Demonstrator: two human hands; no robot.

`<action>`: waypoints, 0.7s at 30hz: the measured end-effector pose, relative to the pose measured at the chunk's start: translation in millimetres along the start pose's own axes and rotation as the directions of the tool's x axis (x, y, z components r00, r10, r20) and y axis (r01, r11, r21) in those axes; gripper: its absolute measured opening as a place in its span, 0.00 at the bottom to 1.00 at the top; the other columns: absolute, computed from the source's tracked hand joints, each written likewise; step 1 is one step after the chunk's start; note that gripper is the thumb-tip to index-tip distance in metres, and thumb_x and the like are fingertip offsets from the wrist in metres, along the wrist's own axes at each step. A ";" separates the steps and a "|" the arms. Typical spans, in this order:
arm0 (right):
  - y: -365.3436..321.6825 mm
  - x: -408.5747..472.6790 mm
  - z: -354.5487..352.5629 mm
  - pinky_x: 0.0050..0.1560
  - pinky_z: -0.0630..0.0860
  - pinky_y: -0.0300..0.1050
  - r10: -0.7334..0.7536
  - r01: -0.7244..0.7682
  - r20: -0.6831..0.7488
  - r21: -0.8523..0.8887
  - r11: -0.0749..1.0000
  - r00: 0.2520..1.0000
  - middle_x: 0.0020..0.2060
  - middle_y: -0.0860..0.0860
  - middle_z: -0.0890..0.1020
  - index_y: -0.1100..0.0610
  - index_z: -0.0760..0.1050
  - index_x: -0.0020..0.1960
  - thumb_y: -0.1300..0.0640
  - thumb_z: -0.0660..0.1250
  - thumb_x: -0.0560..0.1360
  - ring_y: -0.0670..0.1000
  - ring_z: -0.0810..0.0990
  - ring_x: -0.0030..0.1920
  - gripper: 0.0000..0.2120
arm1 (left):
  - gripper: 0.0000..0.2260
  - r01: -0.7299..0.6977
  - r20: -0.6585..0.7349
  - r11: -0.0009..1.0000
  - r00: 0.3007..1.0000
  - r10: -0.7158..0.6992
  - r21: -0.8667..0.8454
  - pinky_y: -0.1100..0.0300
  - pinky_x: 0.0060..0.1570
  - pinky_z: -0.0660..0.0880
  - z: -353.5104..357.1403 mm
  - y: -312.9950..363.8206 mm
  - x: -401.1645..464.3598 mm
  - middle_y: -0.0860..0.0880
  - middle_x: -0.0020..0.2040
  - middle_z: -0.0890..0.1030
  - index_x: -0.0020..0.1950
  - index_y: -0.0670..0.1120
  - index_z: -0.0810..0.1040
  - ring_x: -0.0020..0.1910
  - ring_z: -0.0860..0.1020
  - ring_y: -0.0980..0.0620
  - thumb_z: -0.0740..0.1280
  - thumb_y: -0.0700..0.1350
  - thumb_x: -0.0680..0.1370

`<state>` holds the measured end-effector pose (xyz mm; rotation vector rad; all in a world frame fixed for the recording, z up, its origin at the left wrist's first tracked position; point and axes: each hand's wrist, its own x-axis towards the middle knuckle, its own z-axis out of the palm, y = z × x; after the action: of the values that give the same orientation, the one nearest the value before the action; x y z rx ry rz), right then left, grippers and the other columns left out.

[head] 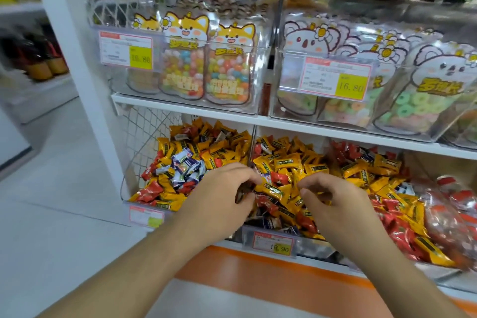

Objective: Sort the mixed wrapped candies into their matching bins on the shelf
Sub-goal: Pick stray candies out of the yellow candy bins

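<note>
Yellow candy [271,190] at frame centre, long axis running upper-left to lower-right, lying on the pile in the middle bin [273,237]. Left hand [222,199] over the divider [251,147] between left bin [144,212] and middle bin, fingers curled, holding dark wrappers [244,195]; its fingertips are at the yellow candy's upper-left end, contact unclear. Right hand [335,201] just right of it, fingers curled down into the pile; can't tell whether it has hold of anything. Left bin: mostly yellow and red, with a blue-white cluster [185,165] left of centre. Middle bin: yellow, red, a few dark pieces near the front. Right bin [438,270]: red and yellow. Upper shelf [180,108]: clear boxes of cartoon pouches [229,67], yellow price tags [335,81].
</note>
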<state>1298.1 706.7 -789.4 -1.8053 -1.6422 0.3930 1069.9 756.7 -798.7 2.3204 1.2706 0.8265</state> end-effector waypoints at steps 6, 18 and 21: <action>-10.7 -2.5 16.0 0.39 0.76 0.30 -0.050 0.050 0.009 -0.032 0.998 0.999 0.45 0.36 0.83 0.44 0.82 0.50 0.58 0.70 0.79 0.41 0.81 0.39 0.08 | 0.11 0.240 -0.101 0.970 0.967 -0.235 0.046 0.69 0.49 0.77 -28.3 -57.4 -2.2 0.60 0.48 0.80 0.55 0.55 0.81 0.47 0.78 0.64 0.71 0.40 0.78; -22.2 4.2 48.4 0.48 0.71 0.22 -0.112 0.114 0.042 -0.038 0.993 0.993 0.46 0.35 0.82 0.44 0.82 0.49 0.62 0.70 0.78 0.29 0.77 0.51 0.11 | 0.13 0.398 0.013 0.882 0.910 -0.415 0.252 0.57 0.51 0.80 -37.4 -114.3 -4.8 0.53 0.49 0.83 0.59 0.56 0.82 0.49 0.80 0.53 0.77 0.47 0.76; -23.1 4.2 51.5 0.47 0.69 0.21 -0.126 0.128 0.042 -0.047 0.991 0.991 0.46 0.35 0.82 0.45 0.82 0.49 0.63 0.69 0.78 0.30 0.77 0.52 0.12 | 0.11 0.398 0.016 0.892 0.912 -0.410 0.217 0.53 0.52 0.81 -35.6 -118.0 -2.3 0.56 0.46 0.82 0.55 0.56 0.83 0.49 0.81 0.53 0.78 0.47 0.75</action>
<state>1249.2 724.3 -811.8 -1.7276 -1.7972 0.3353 971.1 818.2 -839.2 2.0901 1.8045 0.4959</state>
